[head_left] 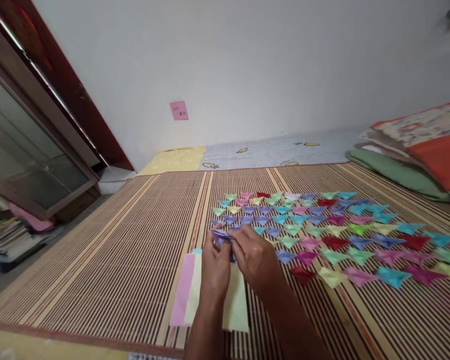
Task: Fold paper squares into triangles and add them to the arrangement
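Between my two hands is a folded purple origami paper [221, 236], held above the striped mat. My left hand [215, 260] pinches its left side, and my right hand [253, 255] grips it from the right with bent fingers. Part of the paper is hidden by the fingers. Below my hands lie flat sheets of paper, a pink sheet [182, 290] and a pale yellow sheet [237, 305] over it. To the right, rows of small folded paper pieces in many colours spread over the mat, among them a dark red folded piece [302, 275].
The striped bamboo mat [135, 260] covers the bed. Behind it is a white wall with a pink note [179, 110]. Folded bedding [401, 175] and an orange patterned cushion [435, 145] lie at the right. A glass-fronted cabinet door [33, 130] and stacked books [7, 232] are at the left.
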The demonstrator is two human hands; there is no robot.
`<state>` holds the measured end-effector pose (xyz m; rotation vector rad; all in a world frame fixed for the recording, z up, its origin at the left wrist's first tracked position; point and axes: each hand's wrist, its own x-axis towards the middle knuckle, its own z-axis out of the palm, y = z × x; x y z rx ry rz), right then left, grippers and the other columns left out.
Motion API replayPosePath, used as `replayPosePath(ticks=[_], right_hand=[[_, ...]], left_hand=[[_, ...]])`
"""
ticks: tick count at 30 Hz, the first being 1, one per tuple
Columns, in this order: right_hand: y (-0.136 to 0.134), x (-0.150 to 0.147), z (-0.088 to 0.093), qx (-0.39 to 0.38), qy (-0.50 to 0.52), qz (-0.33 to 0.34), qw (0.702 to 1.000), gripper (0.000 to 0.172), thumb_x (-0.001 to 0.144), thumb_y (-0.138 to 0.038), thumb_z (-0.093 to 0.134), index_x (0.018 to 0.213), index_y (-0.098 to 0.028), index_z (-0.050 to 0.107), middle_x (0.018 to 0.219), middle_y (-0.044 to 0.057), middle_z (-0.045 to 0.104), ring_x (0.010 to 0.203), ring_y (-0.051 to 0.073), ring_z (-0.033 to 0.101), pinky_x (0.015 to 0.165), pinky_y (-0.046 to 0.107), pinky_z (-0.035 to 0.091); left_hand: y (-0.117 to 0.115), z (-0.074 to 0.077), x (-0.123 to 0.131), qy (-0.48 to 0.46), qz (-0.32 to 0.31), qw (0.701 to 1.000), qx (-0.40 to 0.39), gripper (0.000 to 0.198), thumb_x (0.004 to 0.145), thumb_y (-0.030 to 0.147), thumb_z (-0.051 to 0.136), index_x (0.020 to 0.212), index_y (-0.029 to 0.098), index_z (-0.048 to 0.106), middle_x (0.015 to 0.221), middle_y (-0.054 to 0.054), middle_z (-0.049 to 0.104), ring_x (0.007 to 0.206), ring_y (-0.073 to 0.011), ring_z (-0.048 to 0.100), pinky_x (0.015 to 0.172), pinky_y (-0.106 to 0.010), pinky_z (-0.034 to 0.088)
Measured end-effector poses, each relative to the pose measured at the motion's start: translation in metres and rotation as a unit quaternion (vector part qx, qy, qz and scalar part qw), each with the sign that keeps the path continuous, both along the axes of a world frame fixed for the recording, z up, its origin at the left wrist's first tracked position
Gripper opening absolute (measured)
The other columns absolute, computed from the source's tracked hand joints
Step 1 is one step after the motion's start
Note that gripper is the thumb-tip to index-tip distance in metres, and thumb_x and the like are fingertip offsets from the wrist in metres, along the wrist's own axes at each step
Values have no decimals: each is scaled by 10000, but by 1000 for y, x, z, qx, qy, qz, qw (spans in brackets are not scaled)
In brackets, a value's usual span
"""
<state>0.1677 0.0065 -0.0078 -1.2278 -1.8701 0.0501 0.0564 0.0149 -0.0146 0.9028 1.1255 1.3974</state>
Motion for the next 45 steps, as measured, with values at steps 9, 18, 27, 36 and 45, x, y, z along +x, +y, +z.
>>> replayPosePath(ticks=[9, 18, 27, 36, 45], right_hand=[[-3, -15, -1, 29, 27, -6, 999, 322, 1005, -109, 420, 1073, -133, 734, 908, 113, 673, 837, 248, 669, 744, 343, 539], [2, 0, -3, -17, 217, -13, 976, 403, 923, -69, 421, 1071, -213, 767, 919, 77, 682, 882, 224, 676, 778, 344, 532], [9, 25, 1, -150, 370, 36, 916, 347, 963, -347, 516, 1097, -167, 780, 860, 59, 737, 743, 196, 666, 675, 311, 529], [12, 21, 0, -179, 485, 43, 855, 288, 747, -453, 792, 789, -177, 723, 697, 23, 725, 615, 177, 650, 572, 279, 531], [11, 25, -1, -115, 447, -5, 887, 209, 816, -386, 740, 816, -179, 710, 710, 18, 712, 628, 175, 651, 573, 264, 518]], left_hand=[[1, 6, -9, 33, 21, 998, 49, 316, 756, 120, 710, 1055, 182, 788, 1057, -71, 781, 1009, -227, 709, 895, -311, 542], [-3, 22, -13, 4, -77, 995, 56, 504, 631, 30, 663, 1077, 207, 817, 1086, -62, 790, 1011, -240, 708, 883, -308, 535], [-5, 20, -16, 59, -23, 994, 84, 302, 724, 107, 710, 978, 216, 834, 1022, -50, 800, 966, -239, 716, 860, -303, 534], [-9, 19, -5, 20, -37, 994, 104, 542, 825, 173, 755, 1350, 261, 648, 1054, -56, 785, 925, -205, 729, 806, -285, 552], [-5, 20, -8, -127, -89, 988, 26, 410, 777, 383, 785, 1082, 113, 737, 871, -108, 769, 762, -213, 723, 671, -303, 573]])
